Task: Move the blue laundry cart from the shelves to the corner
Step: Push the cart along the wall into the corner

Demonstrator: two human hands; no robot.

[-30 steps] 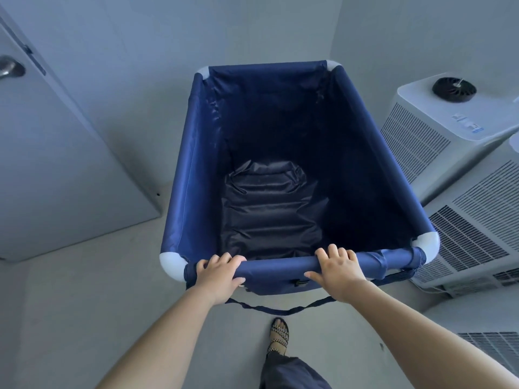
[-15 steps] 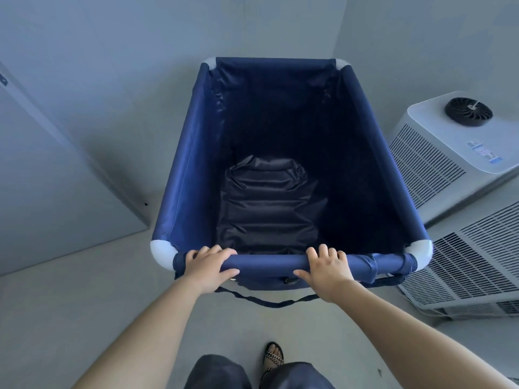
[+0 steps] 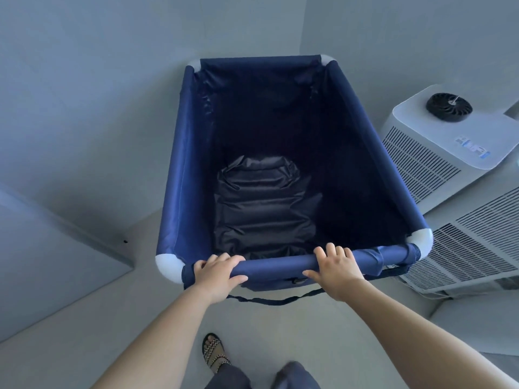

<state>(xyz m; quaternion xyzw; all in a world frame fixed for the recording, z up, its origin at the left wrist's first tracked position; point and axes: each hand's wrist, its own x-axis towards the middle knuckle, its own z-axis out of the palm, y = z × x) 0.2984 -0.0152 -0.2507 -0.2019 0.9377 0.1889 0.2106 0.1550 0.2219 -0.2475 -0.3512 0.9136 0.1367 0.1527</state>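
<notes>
The blue laundry cart (image 3: 179, 175) fills the middle of the head view, a deep fabric bin with white plastic corners. Its far end sits close to where two grey walls meet. A dark folded fabric piece (image 3: 264, 209) lies on its bottom. My left hand (image 3: 217, 272) grips the near top rail left of centre. My right hand (image 3: 335, 266) rests over the same rail right of centre, fingers curled onto it. A dark strap hangs loose under the rail.
Two white air-conditioner units (image 3: 438, 153) stand against the right wall, close beside the cart's right side. A grey door panel (image 3: 53, 242) is at the left. My sandalled foot (image 3: 214, 353) is on the pale floor behind the cart.
The cart has rolled forward toward the wall corner with both hands on its rail. The door and its handle have slid out to the left; the units have shifted right.
</notes>
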